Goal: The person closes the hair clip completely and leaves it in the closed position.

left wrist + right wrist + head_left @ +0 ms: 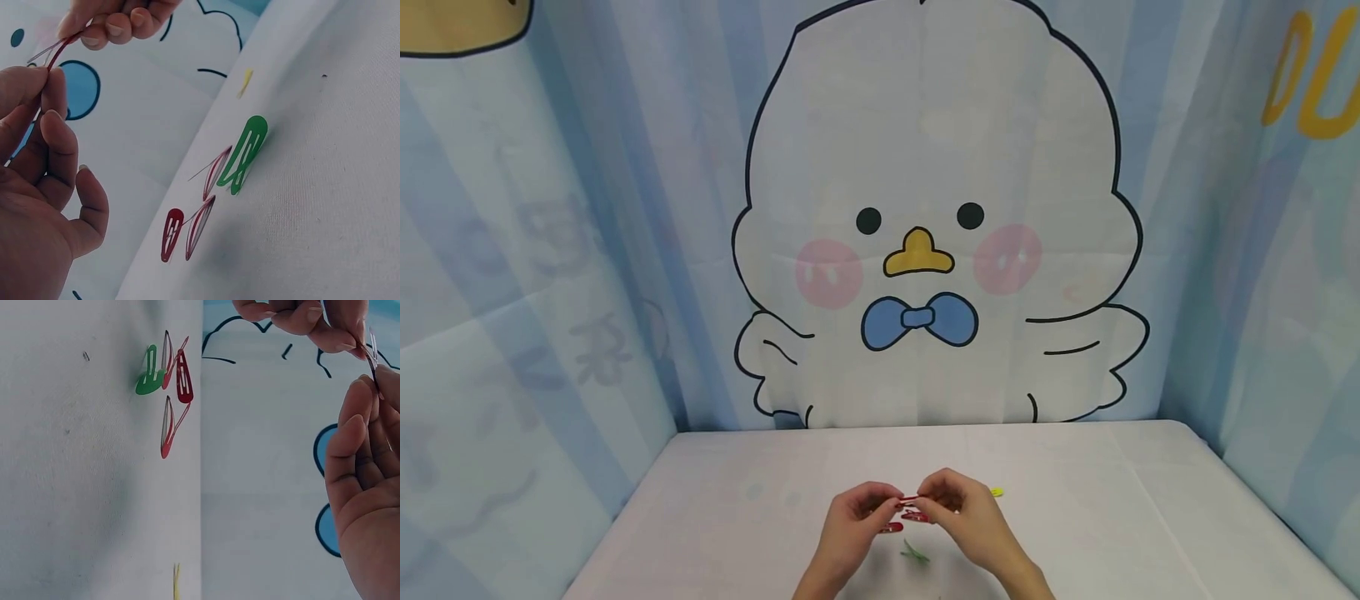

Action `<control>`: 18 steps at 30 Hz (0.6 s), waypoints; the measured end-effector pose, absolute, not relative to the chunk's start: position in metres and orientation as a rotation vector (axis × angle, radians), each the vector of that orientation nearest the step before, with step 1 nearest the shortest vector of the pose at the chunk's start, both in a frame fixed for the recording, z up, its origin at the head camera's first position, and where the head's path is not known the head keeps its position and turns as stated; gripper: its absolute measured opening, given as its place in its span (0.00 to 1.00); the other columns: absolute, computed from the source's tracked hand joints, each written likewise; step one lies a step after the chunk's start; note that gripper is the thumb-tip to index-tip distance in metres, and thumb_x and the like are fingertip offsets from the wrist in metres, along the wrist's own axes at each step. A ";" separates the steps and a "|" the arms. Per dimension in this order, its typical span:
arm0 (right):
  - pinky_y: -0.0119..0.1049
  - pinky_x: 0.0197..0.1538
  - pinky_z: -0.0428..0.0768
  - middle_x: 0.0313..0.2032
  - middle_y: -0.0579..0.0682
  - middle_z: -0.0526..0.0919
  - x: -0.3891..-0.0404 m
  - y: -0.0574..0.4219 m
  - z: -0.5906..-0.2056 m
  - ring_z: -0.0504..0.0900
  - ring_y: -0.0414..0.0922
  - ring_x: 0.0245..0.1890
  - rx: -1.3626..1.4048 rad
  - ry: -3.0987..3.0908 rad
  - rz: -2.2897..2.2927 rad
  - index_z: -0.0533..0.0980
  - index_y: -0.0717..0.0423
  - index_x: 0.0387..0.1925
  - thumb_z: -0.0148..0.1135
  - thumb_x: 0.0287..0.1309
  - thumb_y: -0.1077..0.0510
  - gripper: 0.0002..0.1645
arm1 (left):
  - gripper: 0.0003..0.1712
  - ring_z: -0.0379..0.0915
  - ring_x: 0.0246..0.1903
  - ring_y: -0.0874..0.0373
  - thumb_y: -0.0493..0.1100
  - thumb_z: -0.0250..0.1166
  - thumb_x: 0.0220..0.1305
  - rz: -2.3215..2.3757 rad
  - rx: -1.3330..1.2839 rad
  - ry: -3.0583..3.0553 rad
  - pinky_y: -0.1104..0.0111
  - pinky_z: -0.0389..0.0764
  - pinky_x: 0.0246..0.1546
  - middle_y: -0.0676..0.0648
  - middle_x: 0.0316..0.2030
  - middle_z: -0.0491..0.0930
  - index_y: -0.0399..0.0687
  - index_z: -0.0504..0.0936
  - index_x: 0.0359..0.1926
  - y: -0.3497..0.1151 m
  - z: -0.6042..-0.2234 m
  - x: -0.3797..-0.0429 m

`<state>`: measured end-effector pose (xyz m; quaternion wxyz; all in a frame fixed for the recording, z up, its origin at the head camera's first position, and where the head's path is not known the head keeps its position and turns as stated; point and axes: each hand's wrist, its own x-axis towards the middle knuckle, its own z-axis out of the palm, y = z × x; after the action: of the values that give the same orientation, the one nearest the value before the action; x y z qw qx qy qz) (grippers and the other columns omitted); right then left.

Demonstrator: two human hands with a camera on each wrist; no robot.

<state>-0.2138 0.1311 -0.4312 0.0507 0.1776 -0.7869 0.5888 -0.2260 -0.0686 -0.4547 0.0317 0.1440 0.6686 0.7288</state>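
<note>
Currently both hands are raised over the table (760, 492), joined by one thin red clip (59, 55) held in the air between them. Left hand (853, 521): thumb and index finger pinch one end of the clip; the remaining fingers bend inward, free of it. Right hand (964, 515): thumb and index finger pinch the opposite end, the other fingers curled behind. The held clip is sprung, its slim silvery arm standing away from the red body. Below, on the cloth, lie further clips, close together. A flat red clip (172, 235) shows its broad face; just beside it is a sprung red clip (200, 229), narrow arm out to one side. A second sprung clip (217, 174) sits near the green clip (251, 147), whose parts are splayed at one end. Well apart from this group, a yellow clip (997, 492) shows past the right hand. The left-wrist view also records a small dark speck (324, 75) on the cloth, identity unclear. Behind the table hangs a curtain (925, 375) printed with a white bird in a blue bow tie (919, 318).
</note>
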 end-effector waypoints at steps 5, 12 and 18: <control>0.32 0.33 0.78 0.32 0.48 0.83 -0.214 0.132 -0.432 0.80 0.40 0.28 0.534 -2.378 1.790 0.80 0.58 0.38 0.69 0.63 0.59 0.07 | 0.14 0.81 0.39 0.54 0.35 0.65 0.69 2.233 0.426 2.073 0.63 0.84 0.40 0.43 0.41 0.84 0.26 0.81 0.49 -0.069 -0.453 -0.225; 0.33 0.34 0.78 0.32 0.48 0.84 -0.214 0.134 -0.432 0.81 0.40 0.29 0.519 -2.345 1.780 0.80 0.58 0.37 0.70 0.62 0.60 0.06 | 0.17 0.79 0.40 0.53 0.36 0.67 0.67 2.228 0.419 2.045 0.63 0.83 0.43 0.44 0.42 0.84 0.28 0.81 0.52 -0.067 -0.453 -0.223; 0.32 0.32 0.77 0.31 0.48 0.84 -0.213 0.133 -0.432 0.81 0.41 0.28 0.504 -2.333 1.777 0.80 0.59 0.37 0.71 0.61 0.61 0.06 | 0.17 0.80 0.39 0.54 0.37 0.68 0.66 2.245 0.383 2.068 0.62 0.84 0.41 0.45 0.40 0.84 0.27 0.81 0.50 -0.063 -0.454 -0.222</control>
<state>-0.2132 0.1334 -0.4322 0.0830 0.1687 -0.7813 0.5952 -0.2225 -0.0626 -0.4539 0.0325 0.1244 0.6720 0.7293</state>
